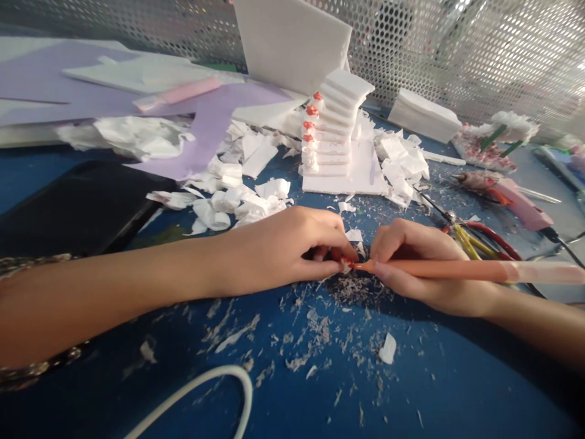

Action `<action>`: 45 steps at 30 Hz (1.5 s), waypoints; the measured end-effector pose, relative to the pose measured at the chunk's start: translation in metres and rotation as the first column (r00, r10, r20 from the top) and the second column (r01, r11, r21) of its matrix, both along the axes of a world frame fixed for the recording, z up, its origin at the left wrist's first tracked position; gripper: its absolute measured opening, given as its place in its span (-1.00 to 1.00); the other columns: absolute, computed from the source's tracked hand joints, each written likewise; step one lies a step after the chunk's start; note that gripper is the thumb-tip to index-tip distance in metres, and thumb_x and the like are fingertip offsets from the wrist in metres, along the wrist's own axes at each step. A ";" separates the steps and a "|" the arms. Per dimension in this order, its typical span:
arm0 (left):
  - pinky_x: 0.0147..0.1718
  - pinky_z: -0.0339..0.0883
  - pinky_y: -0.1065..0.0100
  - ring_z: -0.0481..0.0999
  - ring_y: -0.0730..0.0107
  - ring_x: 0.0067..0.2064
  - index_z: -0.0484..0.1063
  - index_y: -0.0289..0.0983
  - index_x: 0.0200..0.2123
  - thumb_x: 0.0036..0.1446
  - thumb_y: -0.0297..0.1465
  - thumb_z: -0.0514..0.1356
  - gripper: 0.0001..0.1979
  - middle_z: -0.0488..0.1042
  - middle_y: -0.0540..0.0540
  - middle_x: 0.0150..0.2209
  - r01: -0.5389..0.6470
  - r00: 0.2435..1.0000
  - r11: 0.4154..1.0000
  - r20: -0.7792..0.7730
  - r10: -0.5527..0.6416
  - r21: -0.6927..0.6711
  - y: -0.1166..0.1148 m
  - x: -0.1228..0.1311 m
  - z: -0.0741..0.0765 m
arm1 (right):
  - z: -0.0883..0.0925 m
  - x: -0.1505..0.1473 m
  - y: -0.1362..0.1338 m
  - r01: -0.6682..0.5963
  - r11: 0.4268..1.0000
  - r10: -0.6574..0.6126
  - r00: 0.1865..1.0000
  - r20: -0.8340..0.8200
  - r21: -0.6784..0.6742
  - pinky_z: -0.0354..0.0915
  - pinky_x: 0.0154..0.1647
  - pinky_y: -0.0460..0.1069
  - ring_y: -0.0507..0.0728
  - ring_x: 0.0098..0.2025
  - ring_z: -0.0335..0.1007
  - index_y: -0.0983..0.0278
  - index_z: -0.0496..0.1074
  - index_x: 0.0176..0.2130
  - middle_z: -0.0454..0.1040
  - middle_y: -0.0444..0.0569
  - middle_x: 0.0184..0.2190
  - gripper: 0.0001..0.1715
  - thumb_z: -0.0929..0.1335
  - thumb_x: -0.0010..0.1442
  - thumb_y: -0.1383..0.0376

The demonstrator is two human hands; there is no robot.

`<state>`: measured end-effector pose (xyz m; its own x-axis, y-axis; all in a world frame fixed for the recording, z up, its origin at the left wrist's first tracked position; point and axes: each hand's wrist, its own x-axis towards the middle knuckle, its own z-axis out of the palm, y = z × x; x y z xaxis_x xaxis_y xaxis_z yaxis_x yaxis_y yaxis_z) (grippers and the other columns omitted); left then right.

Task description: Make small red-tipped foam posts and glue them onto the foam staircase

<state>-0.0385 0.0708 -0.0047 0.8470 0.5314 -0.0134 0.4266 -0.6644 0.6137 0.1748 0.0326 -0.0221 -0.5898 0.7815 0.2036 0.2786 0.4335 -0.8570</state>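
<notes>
Near the middle of the blue table, my left hand (297, 247) pinches a small white piece with red on it (346, 264) between thumb and fingers. My right hand (420, 262) is closed round an orange marker (448, 269), whose tip touches the red part of the piece. Behind my hands stands a small white model staircase (336, 137) on a white base, with red-topped bits up its left side. Fine shavings (351, 289) lie beneath the fingertips.
Crumpled white scraps (251, 204) surround the model. A black tablet-like object (82, 207) lies at left, a white cable (242, 390) in front. To the right are yellow-and-red-handled pliers (468, 242) and a pink glue gun (516, 198). Perforated metal (411, 49) stands behind.
</notes>
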 end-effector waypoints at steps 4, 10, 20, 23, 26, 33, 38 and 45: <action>-0.41 0.25 0.49 0.39 0.53 -0.40 0.49 -0.25 -0.21 0.12 -0.44 0.10 -0.79 0.41 -0.04 -0.33 -0.008 1.000 1.000 -0.003 0.008 -0.017 0.000 0.000 0.000 | 0.000 0.001 0.000 0.003 0.999 -0.003 1.000 0.002 0.037 0.14 -0.51 -0.10 -0.06 -0.51 0.20 0.27 0.21 -0.43 0.28 -0.18 -0.54 -0.86 0.31 0.13 0.36; -0.36 0.27 0.48 0.42 0.49 -0.34 0.49 -0.25 -0.18 0.10 -0.49 0.09 -0.75 0.44 -0.05 -0.30 0.008 1.000 1.000 0.008 -0.008 -0.018 0.001 -0.001 -0.001 | 0.000 0.000 0.000 0.000 0.999 0.000 1.000 0.014 0.042 0.13 -0.53 -0.11 -0.06 -0.51 0.19 0.27 0.21 -0.44 0.27 -0.18 -0.55 -0.85 0.31 0.13 0.35; -0.38 0.25 0.47 0.41 0.47 -0.35 0.48 -0.26 -0.21 0.12 -0.44 0.10 -0.79 0.46 -0.05 -0.31 -0.012 1.000 1.000 -0.008 0.012 0.013 -0.001 -0.001 0.000 | -0.001 0.001 -0.001 -0.006 0.998 0.006 1.000 -0.002 0.058 0.15 -0.49 -0.10 -0.05 -0.48 0.21 0.26 0.22 -0.44 0.27 -0.19 -0.56 -0.85 0.32 0.12 0.36; -0.39 0.24 0.47 0.40 0.47 -0.35 0.48 -0.26 -0.24 0.12 -0.45 0.09 -0.81 0.45 -0.05 -0.32 -0.009 1.000 1.000 -0.016 0.009 0.017 -0.001 0.000 -0.001 | -0.001 0.001 -0.002 -0.012 1.000 0.012 1.000 -0.002 0.028 0.15 -0.50 -0.10 -0.05 -0.47 0.23 0.26 0.23 -0.42 0.29 -0.17 -0.54 -0.86 0.33 0.12 0.35; -0.41 0.24 0.48 0.39 0.49 -0.37 0.48 -0.25 -0.23 0.12 -0.45 0.09 -0.81 0.44 -0.04 -0.33 -0.022 1.000 1.000 -0.007 0.022 0.014 -0.001 0.000 -0.002 | -0.001 0.002 -0.002 0.013 0.999 -0.013 1.000 0.006 0.031 0.14 -0.50 -0.10 -0.05 -0.48 0.21 0.26 0.22 -0.43 0.28 -0.18 -0.54 -0.85 0.32 0.13 0.35; -0.42 0.21 0.50 0.39 0.51 -0.39 0.47 -0.27 -0.30 0.11 -0.44 0.12 -0.86 0.45 -0.01 -0.37 -0.062 0.998 0.997 0.033 0.060 0.038 -0.005 0.001 -0.003 | -0.003 0.001 -0.002 0.006 1.000 -0.006 1.000 -0.020 -0.001 0.14 -0.50 -0.09 -0.05 -0.48 0.21 0.26 0.21 -0.43 0.27 -0.18 -0.54 -0.84 0.32 0.13 0.34; -0.38 0.24 0.48 0.42 0.48 -0.34 0.49 -0.25 -0.24 0.13 -0.45 0.10 -0.82 0.47 -0.04 -0.33 -0.036 0.999 0.998 0.034 0.034 0.045 -0.003 0.000 -0.004 | -0.001 0.000 -0.001 -0.002 1.000 0.002 1.000 -0.019 0.016 0.15 -0.51 -0.10 -0.06 -0.49 0.22 0.26 0.22 -0.44 0.28 -0.18 -0.55 -0.85 0.32 0.12 0.34; -0.34 0.27 0.48 0.45 0.46 -0.32 0.51 -0.25 -0.23 0.13 -0.44 0.10 -0.80 0.49 -0.05 -0.32 -0.035 0.999 0.998 0.012 0.034 0.057 -0.002 0.000 -0.002 | 0.001 0.000 -0.002 0.007 0.999 -0.008 0.999 0.041 0.043 0.16 -0.54 -0.12 -0.07 -0.52 0.22 0.27 0.21 -0.46 0.30 -0.18 -0.55 -0.83 0.31 0.12 0.33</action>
<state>-0.0387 0.0686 -0.0063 0.8279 0.5602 0.0276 0.4433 -0.6837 0.5798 0.1753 0.0304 -0.0210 -0.5925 0.7770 0.2126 0.3170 0.4676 -0.8252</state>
